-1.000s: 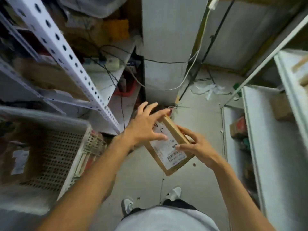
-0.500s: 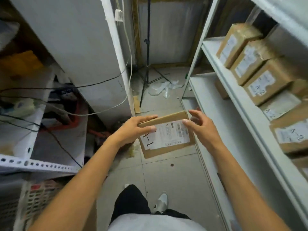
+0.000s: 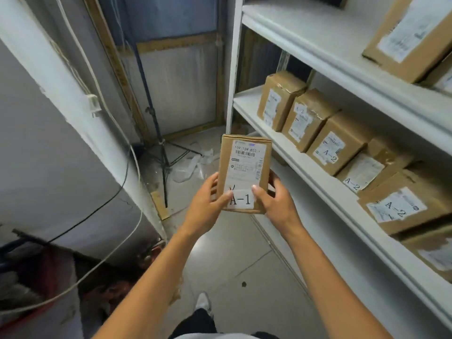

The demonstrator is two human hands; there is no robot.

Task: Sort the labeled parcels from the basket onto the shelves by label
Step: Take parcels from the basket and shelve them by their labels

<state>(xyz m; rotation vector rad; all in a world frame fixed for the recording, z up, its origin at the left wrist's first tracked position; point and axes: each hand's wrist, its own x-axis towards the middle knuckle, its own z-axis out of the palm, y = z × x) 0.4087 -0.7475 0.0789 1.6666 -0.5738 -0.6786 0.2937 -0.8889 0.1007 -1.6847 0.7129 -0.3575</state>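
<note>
While a white shelf unit (image 3: pixel 325 165) stands at the right, its middle shelf is filled with a row of brown boxes marked A-2 (image 3: pixel 338 149), and another box (image 3: pixel 411 35) is seen on the shelf above. A flat brown parcel (image 3: pixel 244 172) labeled A-1 is held upright in the aisle — gripped at its lower edge by the left hand (image 3: pixel 208 204) and right hand (image 3: pixel 276 204), thumbs pressed on the label, both arms extended forward.

The flat brown parcel (image 3: pixel 244 172) stands upright, white label marked A-1 facing up. Brown parcels marked A-2 (image 3: pixel 338 146) stand in a row along the middle shelf (image 3: pixel 305 172) front edge.
</note>
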